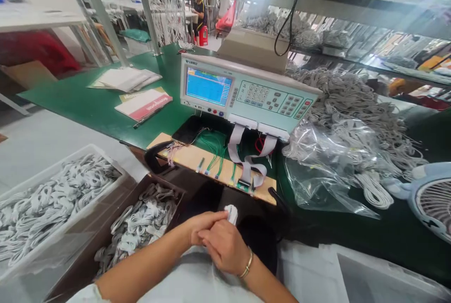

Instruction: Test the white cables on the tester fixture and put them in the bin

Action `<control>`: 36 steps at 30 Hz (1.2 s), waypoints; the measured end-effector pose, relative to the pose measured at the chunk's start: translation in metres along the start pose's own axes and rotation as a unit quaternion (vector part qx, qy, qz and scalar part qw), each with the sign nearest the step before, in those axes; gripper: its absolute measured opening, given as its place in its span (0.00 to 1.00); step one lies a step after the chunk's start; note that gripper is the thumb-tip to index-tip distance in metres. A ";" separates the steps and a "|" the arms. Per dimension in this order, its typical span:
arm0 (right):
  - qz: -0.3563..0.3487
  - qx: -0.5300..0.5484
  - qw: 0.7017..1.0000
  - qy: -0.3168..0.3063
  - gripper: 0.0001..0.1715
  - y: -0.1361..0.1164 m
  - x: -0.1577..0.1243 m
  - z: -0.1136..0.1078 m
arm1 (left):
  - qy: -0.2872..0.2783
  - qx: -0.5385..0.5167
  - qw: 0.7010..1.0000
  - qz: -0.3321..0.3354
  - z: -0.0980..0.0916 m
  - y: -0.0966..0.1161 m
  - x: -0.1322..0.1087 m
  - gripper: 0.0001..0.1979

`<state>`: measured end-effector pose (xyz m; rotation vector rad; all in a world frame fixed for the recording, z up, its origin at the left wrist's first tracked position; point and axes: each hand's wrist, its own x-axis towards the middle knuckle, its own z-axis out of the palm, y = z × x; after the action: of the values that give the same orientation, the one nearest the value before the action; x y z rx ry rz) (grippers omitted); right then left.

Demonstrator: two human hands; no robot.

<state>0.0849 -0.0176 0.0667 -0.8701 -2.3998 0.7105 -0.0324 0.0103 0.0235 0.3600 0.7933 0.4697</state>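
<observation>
In front of my lap, my left hand [204,224] and my right hand [227,245] are closed together, fingers overlapping. A white bundled cable [231,213] sticks out beyond them, most of it hidden in my grip. A bracelet circles my right wrist. Past the hands, a wooden board [190,156] with small connectors and green wires is clamped along the table edge. Grey ribbon cables [237,143] run from it up to a cable tester [246,91] with a lit blue screen.
To the left stand a white bin [105,152] and a brown box [178,195] holding coiled cables. At right lie a large cable heap [345,101], a clear plastic bag [317,185] and a blue fan [431,195]. Papers [123,79] and a pen [143,122] rest on the green table [66,89].
</observation>
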 end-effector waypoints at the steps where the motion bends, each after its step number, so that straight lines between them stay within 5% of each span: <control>1: -0.012 0.001 1.000 0.000 0.15 0.000 -0.001 0.001 | -0.017 -0.019 1.000 0.002 0.006 0.001 0.004 0.16; 4: 0.078 0.030 0.992 0.099 0.13 0.009 -0.012 -0.003 | 0.003 0.008 0.997 0.082 0.015 0.005 0.013 0.13; 7: 0.265 0.069 0.935 0.227 0.10 0.023 -0.023 -0.012 | 0.087 0.106 0.969 0.207 0.018 0.005 0.015 0.13; 10: 0.367 0.110 0.890 0.247 0.12 0.032 -0.029 -0.016 | 0.129 0.199 0.934 0.267 0.022 -0.002 0.016 0.13; 15: 0.382 0.236 0.850 0.276 0.12 0.037 -0.038 -0.009 | 0.104 0.235 0.931 0.259 0.026 -0.015 0.018 0.12; 22: 0.371 0.428 0.737 0.368 0.14 0.036 -0.043 -0.017 | 0.079 0.091 0.950 0.289 0.042 -0.008 0.001 0.17; 26: 0.331 0.408 0.789 0.319 0.12 0.025 -0.040 -0.034 | 0.041 0.067 0.960 0.269 0.052 -0.003 -0.009 0.18; 32: 0.285 0.319 0.859 0.283 0.08 0.013 -0.039 -0.045 | -0.048 0.208 0.960 0.183 0.048 0.005 -0.010 0.15; 36: 0.293 0.250 0.869 0.310 0.07 0.013 -0.041 -0.038 | -0.004 0.188 0.956 0.224 0.049 0.007 0.000 0.12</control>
<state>0.1410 -0.0252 0.0761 -1.3482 -1.2869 1.0167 0.0022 0.0099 0.0585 0.9065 0.7926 0.7403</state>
